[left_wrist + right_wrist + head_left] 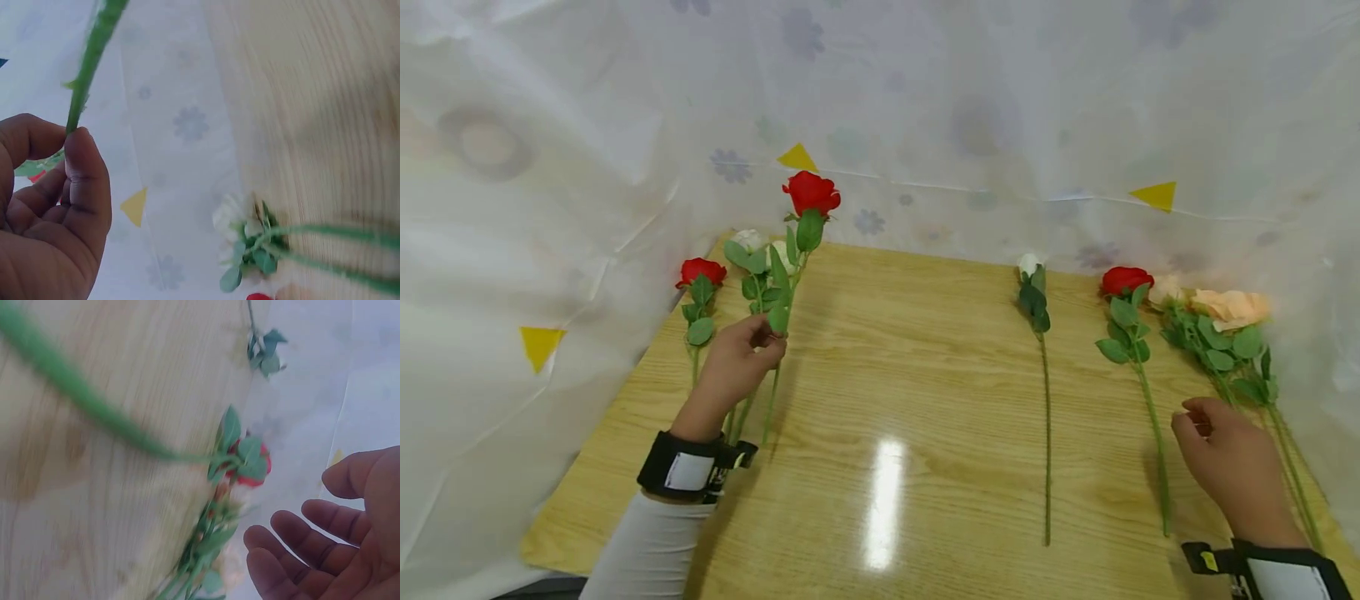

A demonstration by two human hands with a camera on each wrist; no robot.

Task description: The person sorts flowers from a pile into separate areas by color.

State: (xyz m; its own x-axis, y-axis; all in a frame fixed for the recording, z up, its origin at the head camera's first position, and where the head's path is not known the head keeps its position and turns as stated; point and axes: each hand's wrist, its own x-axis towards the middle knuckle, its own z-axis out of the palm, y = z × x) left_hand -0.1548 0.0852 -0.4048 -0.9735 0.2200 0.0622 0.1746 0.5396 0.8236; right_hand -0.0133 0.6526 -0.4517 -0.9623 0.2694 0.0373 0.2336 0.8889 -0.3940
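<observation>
My left hand (739, 358) pinches the green stem (94, 69) of a red rose (812, 196) between thumb and fingertips. The rose stands tilted above the table, its bloom up and its stem end low. Behind it lie white roses (749, 242), and a second red rose (702, 272) is at the far left. My right hand (1232, 462) holds nothing; its fingers are loosely bent with a gap from the thumb, as the right wrist view (319, 544) shows. Nearest to it are a red rose (1126, 282) and peach roses (1231, 308) lying on the table.
A single white rose (1032, 267) with a long stem lies right of the middle on the wooden table (910, 375). A pale patterned sheet (925, 108) hangs behind and at the sides, with yellow triangles (1156, 197) on a string.
</observation>
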